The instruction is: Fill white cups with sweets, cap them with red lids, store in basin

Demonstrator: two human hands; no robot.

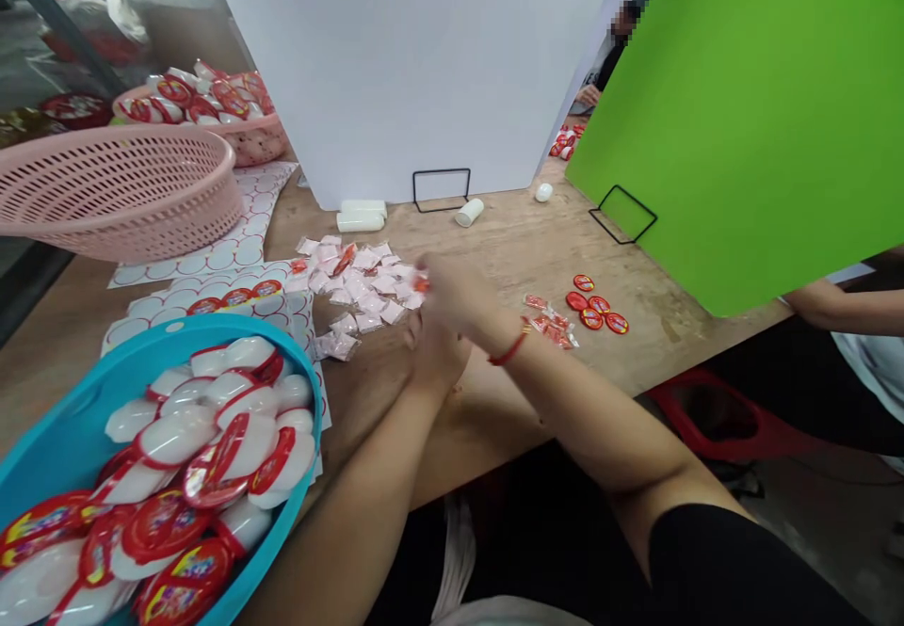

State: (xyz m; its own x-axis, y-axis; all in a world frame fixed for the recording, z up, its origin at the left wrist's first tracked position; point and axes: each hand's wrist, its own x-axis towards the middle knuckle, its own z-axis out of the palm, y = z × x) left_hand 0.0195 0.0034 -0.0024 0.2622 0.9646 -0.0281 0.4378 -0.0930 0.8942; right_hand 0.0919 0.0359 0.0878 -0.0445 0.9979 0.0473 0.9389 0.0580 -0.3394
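We list one wooden worktable (pixel 508 240), bearing an upright white panel (pixel 416 71) and a green panel (pixel 749 118) at its right.

Item: one blue tub (pixel 71 447), near left, heaped with rounded white containers with red lids (pixel 176 436).

Item: one pink perforated basket (pixel 190 221), on sheets printed with circles (pixel 247 231).

Item: one spread of pale pink sachets (pixel 371 303) in clear wrappers, lying left of both hands, its longer run slanting away from the body; its right edge is just beside the fingertips.

Item: one right hand (pixel 456 301), blurred, farther from the body and nearer that edge. A small red piece (pixel 422 284) shows at its fingertips; we cannot tell whether they are closed on it.

Item: one left hand (pixel 430 348), just below the right, overlapping it in view; its grip we cannot tell.

Item: five red printed discs (pixel 599 304), right of the right wrist.

Item: small red sachets (pixel 555 329), between wrist and discs.
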